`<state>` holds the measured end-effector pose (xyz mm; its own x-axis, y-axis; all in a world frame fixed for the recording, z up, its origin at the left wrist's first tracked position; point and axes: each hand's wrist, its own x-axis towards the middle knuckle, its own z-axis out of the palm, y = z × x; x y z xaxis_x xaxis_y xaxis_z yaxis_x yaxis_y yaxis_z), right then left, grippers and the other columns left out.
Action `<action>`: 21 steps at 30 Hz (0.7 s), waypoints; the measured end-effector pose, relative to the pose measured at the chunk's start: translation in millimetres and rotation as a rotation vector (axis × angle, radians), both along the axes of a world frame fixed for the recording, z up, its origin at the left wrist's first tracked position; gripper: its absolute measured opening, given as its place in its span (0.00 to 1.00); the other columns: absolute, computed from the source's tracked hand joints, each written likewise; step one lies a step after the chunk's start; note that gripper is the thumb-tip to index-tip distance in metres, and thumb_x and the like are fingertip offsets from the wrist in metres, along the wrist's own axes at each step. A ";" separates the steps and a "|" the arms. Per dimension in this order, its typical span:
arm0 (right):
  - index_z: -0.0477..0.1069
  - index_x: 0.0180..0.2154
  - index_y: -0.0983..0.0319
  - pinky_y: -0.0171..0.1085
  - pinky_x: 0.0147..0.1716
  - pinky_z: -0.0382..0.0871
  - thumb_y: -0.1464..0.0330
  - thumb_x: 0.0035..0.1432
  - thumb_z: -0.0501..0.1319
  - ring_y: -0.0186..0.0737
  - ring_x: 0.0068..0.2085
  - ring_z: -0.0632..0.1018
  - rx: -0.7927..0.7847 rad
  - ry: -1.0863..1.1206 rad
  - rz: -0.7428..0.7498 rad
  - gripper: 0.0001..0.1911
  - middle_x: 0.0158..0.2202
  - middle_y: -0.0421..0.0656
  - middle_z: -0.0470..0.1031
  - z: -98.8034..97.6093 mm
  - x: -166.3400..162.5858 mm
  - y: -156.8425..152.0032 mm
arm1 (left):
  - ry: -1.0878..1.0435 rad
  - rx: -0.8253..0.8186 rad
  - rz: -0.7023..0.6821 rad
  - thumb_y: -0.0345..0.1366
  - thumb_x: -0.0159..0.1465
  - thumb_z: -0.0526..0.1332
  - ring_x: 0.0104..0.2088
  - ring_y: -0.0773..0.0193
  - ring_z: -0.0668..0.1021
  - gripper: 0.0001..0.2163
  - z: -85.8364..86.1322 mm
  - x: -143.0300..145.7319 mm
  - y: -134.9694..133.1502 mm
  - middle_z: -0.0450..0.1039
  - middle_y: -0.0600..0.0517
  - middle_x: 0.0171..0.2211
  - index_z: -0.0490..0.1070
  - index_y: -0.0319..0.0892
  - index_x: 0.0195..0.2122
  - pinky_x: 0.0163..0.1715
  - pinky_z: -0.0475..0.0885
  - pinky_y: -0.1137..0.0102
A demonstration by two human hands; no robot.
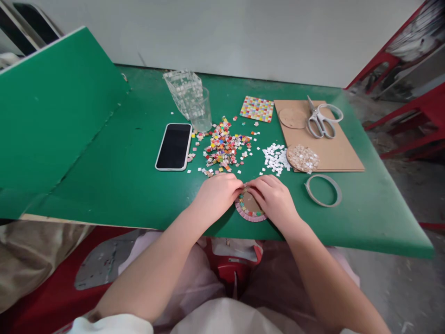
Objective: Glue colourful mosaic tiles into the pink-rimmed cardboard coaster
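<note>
A round mosaic coaster (251, 216) lies near the table's front edge, with a pink outer ring, a ring of coloured tiles inside it and a bare brown middle. My left hand (220, 195) is closed at its upper left rim, fingers pinched together. From the right, my right hand (275, 199) covers part of the coaster, its thumb and forefinger also pinched. The fingertips of both hands meet at the top rim; what they pinch is too small to make out. Just beyond lie a pile of coloured mosaic tiles (225, 147) and a smaller pile of white tiles (276, 157).
A phone (174, 146) lies left of the tiles, before a clear cup (201, 111) and a plastic tray (184, 88). At right are cardboard sheets (337, 150), scissors (321, 121), a tile-covered disc (303, 158) and a ring-shaped strip (340, 192). A tile sheet (257, 109) lies behind.
</note>
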<state>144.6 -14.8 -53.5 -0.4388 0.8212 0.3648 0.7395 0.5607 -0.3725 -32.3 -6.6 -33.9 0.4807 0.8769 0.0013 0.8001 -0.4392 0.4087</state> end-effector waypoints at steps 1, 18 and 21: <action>0.74 0.34 0.62 0.39 0.36 0.69 0.70 0.61 0.54 0.40 0.35 0.73 -0.007 0.010 -0.006 0.11 0.32 0.46 0.75 0.2 -0.2 -0.1 | -0.003 0.001 -0.004 0.33 0.63 0.55 0.36 0.62 0.74 0.09 -0.2 0.0 0.1 0.75 0.52 0.33 0.75 0.45 0.36 0.33 0.67 0.69; 0.75 0.34 0.61 0.40 0.36 0.67 0.69 0.59 0.57 0.41 0.34 0.70 -0.032 0.026 -0.046 0.08 0.31 0.44 0.75 0.8 6.5 -0.8 | -0.033 -0.009 -0.006 0.34 0.63 0.55 0.39 0.61 0.75 0.09 1.8 -1.7 -2.1 0.75 0.52 0.36 0.74 0.46 0.40 0.35 0.68 0.68; 0.75 0.34 0.61 0.41 0.36 0.67 0.69 0.59 0.57 0.41 0.34 0.69 -0.022 0.020 -0.040 0.08 0.31 0.44 0.75 -0.9 6.4 -0.4 | -0.047 -0.011 -0.029 0.33 0.63 0.54 0.37 0.62 0.75 0.09 2.0 -1.0 -1.5 0.75 0.52 0.34 0.75 0.45 0.38 0.35 0.69 0.68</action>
<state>151.0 -15.1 -54.4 -0.3981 0.8458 0.3551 0.7537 0.5222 -0.3991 -33.3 -8.1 -31.9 0.5059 0.8625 0.0151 0.7668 -0.4576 0.4501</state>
